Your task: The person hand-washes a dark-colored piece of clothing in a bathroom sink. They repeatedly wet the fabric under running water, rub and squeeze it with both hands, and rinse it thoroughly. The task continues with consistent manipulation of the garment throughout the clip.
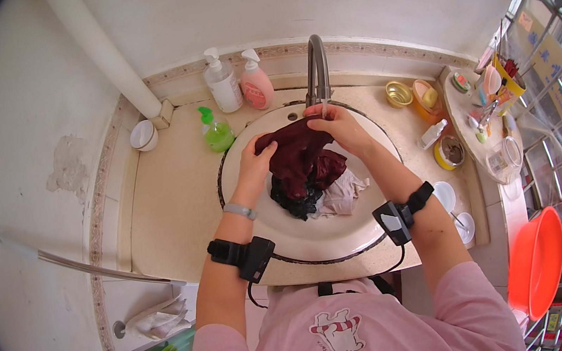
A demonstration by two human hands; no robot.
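Note:
Both hands hold up a wet maroon cloth garment point(294, 147) over a white oval washbasin point(260, 221). My left hand point(256, 164) grips its left edge between thumb and fingers. At the upper right edge, my right hand point(339, 128) pinches the cloth beneath the faucet point(319, 66), where a thin stream of water meets the fingers. The garment's lower end hangs onto a black wet cloth point(292, 203) in the basin. Beside that lie another bunched dark red cloth point(330, 167) and a pale pink cloth point(344, 193).
Left of the faucet stand a green soap bottle point(219, 135), a white pump bottle point(224, 87) and a pink pump bottle point(257, 87). On the right are a gold bowl point(398, 94), a small white bottle point(433, 134) and a yellow tub point(449, 152). An orange basin point(536, 264) stands at far right.

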